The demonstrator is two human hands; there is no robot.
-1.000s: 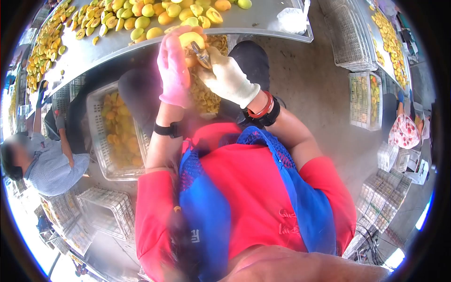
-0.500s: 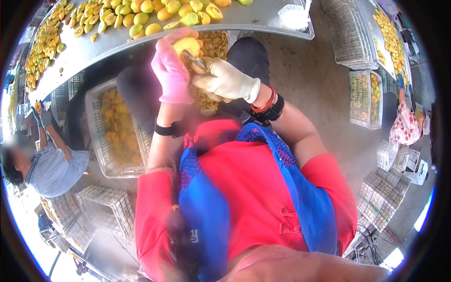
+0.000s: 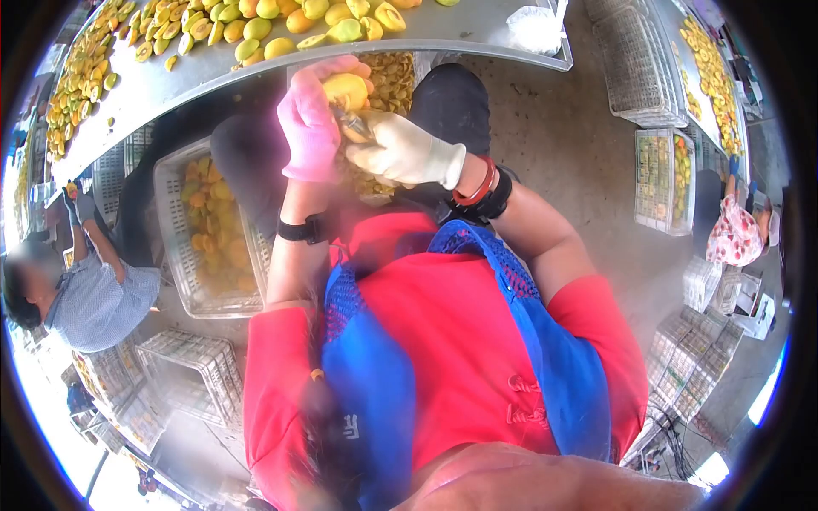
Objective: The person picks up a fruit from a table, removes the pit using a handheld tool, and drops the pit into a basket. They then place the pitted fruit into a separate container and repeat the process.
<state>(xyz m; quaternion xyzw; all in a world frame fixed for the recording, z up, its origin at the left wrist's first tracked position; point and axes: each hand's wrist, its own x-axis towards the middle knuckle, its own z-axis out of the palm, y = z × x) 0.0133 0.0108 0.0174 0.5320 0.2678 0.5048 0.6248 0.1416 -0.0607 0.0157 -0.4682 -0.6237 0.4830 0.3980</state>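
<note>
My left hand (image 3: 308, 119), in a pink glove, is closed around a yellow peach (image 3: 346, 88). My right hand (image 3: 400, 146), in a whitish glove, grips a small metal-bladed tool (image 3: 355, 128). The blade is at the lower edge of the peach; its exact shape is partly hidden by my fingers. Below both hands, between my knees, lies a mass of yellow fruit pieces (image 3: 394, 81). Whole and halved peaches (image 3: 256, 30) are spread over the metal table (image 3: 196, 89) just beyond my hands.
A white crate (image 3: 176, 255) of yellow fruit stands by my left leg. A clear plastic bag (image 3: 530, 30) lies at the table's right end. Stacked crates (image 3: 635, 72) stand at right. Co-workers sit at left (image 3: 102, 298) and far right (image 3: 734, 230).
The peach has turned in my left hand, showing less of its pale face. My right hand and the tool have shifted slightly left and down.
</note>
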